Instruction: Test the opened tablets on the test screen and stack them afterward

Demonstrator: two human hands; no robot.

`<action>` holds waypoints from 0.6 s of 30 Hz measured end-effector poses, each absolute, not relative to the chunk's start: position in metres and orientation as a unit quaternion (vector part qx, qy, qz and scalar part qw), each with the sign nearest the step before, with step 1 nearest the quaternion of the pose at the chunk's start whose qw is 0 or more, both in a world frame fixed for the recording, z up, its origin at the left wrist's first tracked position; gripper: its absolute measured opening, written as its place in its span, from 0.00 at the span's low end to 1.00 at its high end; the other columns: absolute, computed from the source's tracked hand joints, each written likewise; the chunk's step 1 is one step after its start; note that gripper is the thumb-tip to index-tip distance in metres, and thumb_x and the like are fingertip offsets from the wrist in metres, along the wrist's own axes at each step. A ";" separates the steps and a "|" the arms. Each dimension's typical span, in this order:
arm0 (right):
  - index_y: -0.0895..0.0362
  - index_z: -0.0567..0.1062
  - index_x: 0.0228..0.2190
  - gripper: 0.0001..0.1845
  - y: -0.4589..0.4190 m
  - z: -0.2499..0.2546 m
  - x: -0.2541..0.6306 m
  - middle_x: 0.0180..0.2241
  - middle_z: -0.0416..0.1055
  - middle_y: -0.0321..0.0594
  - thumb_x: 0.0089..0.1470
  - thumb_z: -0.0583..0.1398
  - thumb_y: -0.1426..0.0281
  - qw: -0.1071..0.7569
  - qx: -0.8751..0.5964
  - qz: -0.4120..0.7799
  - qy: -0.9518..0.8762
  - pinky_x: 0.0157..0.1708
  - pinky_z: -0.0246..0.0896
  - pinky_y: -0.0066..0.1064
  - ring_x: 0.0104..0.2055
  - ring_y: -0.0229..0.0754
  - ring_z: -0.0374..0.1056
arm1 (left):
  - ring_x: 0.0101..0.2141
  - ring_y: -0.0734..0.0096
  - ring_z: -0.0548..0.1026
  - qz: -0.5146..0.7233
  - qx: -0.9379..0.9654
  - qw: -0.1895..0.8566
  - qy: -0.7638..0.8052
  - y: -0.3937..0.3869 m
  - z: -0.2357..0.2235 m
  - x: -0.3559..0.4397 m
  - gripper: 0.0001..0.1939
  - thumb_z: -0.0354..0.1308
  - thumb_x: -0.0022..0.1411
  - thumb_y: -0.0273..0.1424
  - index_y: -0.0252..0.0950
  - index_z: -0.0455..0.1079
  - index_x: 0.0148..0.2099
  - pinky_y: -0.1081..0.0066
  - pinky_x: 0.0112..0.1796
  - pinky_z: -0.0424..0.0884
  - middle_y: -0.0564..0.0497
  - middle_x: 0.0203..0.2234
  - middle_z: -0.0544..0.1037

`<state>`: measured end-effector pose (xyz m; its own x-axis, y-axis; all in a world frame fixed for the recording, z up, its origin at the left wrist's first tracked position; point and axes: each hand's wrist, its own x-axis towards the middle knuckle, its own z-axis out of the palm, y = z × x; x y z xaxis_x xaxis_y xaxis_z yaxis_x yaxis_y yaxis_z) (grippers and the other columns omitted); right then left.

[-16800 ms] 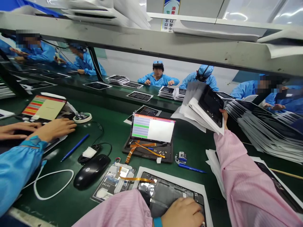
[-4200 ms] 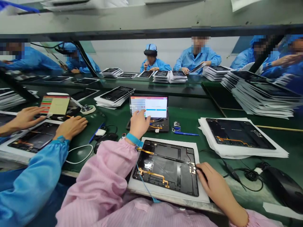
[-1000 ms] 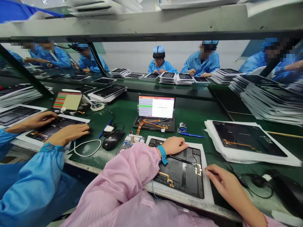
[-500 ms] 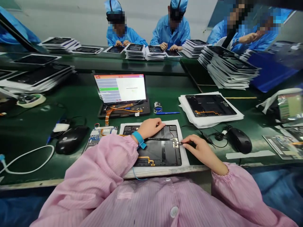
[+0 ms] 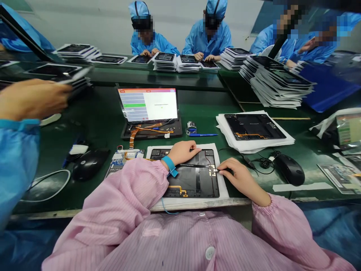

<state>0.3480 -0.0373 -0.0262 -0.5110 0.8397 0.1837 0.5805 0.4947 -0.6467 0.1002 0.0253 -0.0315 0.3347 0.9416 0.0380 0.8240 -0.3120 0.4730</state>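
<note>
A black tablet back housing (image 5: 183,181) lies on white sheets at the table's front edge. Resting on its upper part is my left hand (image 5: 184,151), thumb apart from the partly hidden fingers, with a blue band at the wrist. A thin black strip (image 5: 194,165) runs from below that hand to a small circuit board (image 5: 212,170) at the housing's right side. My right hand (image 5: 238,175) pinches a small black plug (image 5: 222,171) against the board's right edge. An orange flex cable (image 5: 179,188) sits low in the housing.
An open screen unit (image 5: 162,105) with loose flex cables stands behind. Left are a circuit board (image 5: 121,160) and a mouse (image 5: 88,164); right are another housing (image 5: 254,127) and a mouse (image 5: 290,169). A co-worker's hand (image 5: 34,98) reaches in from the left.
A co-worker's blurred hand and blue sleeve have entered at the left, with something thin and pale. My view has shifted slightly; both my hands keep their places on the housing.
</note>
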 end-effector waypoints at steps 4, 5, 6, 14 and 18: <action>0.55 0.70 0.31 0.03 -0.041 -0.034 0.345 0.32 0.69 0.37 0.55 0.57 0.73 0.258 -0.452 0.285 -0.805 0.39 0.60 0.33 0.37 0.40 0.65 | 0.28 0.70 0.70 0.163 0.796 0.177 0.556 0.024 -0.031 0.101 0.20 0.46 0.60 0.48 0.38 0.67 0.31 0.72 0.26 0.54 0.53 0.27 0.75; 0.55 0.70 0.32 0.02 -0.042 -0.036 0.345 0.32 0.69 0.37 0.55 0.56 0.72 0.255 -0.457 0.287 -0.802 0.39 0.61 0.33 0.37 0.40 0.65 | 0.29 0.70 0.71 0.162 0.796 0.172 0.557 0.024 -0.031 0.102 0.19 0.47 0.59 0.48 0.38 0.67 0.31 0.72 0.26 0.54 0.54 0.27 0.75; 0.55 0.70 0.33 0.03 -0.043 -0.038 0.345 0.33 0.69 0.37 0.55 0.56 0.72 0.251 -0.461 0.287 -0.801 0.39 0.61 0.33 0.37 0.40 0.66 | 0.29 0.70 0.71 0.160 0.796 0.168 0.558 0.023 -0.031 0.102 0.19 0.47 0.59 0.48 0.38 0.67 0.31 0.72 0.26 0.54 0.54 0.27 0.75; 0.55 0.68 0.41 0.11 -0.045 -0.040 0.345 0.38 0.68 0.41 0.60 0.48 0.69 0.150 -0.449 0.213 -0.855 0.43 0.61 0.37 0.41 0.43 0.65 | 0.29 0.71 0.71 0.163 0.795 0.177 0.556 0.023 -0.033 0.099 0.21 0.46 0.59 0.50 0.39 0.68 0.32 0.73 0.26 0.55 0.55 0.28 0.76; 0.56 0.66 0.40 0.13 -0.050 -0.042 0.342 0.35 0.67 0.42 0.62 0.44 0.68 0.109 -0.449 0.174 -0.870 0.39 0.61 0.38 0.38 0.44 0.65 | 0.28 0.71 0.71 0.168 0.796 0.181 0.552 0.023 -0.035 0.098 0.21 0.46 0.59 0.50 0.39 0.67 0.32 0.73 0.24 0.53 0.55 0.27 0.75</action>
